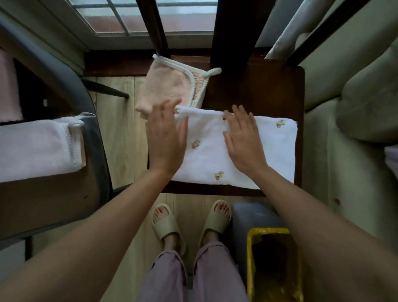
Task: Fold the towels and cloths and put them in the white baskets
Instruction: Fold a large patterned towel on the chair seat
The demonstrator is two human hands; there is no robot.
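Here, in the head view, the person is part-way through folding a white towel (238, 150) printed with small yellow figures, which lies on a dark wooden table (263, 89) and fills its near half. The left hand (166, 136) rests over the towel's left edge with fingers straight and close together, holding nothing, its fingertips reaching the far left corner. The right hand (243, 141) lies flat near the towel's middle, fingers spread and pointing to the far side, pressing the cloth down; both forearms stretch out from the near side. It looks like a smoothing step, so the next move probably calls for taking an edge and bringing it across for another fold. A peach cloth (166, 86) with white trim sits loosely folded at the table's far left corner, hanging partly over the edge and just beside the towel. A pale pink towel (33, 147) lies folded on a chair to the left. No white basket can be made out.
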